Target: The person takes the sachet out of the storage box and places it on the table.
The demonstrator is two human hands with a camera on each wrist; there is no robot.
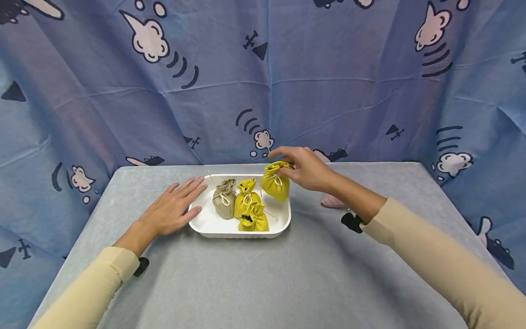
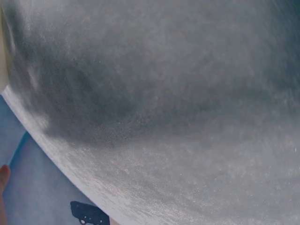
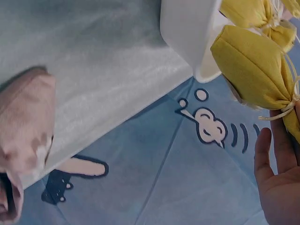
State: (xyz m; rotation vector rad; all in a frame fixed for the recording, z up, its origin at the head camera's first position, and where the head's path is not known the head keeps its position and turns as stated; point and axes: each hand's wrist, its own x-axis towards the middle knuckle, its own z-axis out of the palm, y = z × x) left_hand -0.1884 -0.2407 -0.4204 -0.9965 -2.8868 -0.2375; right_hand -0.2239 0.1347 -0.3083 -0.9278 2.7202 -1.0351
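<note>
White tray (image 1: 236, 235), three pouches (image 1: 224, 204) inside, yellow pouch (image 1: 274, 188) held near rim

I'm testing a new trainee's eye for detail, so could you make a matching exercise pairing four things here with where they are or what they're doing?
1. grey-beige pouch
2. pink pouch
3. left hand
4. right hand

A. pinching a yellow pouch
B. on the table, outside the tray
C. at the tray's left end
D. standing inside the tray

Pairs: 1-D, 2-B, 3-C, 4-A
</note>
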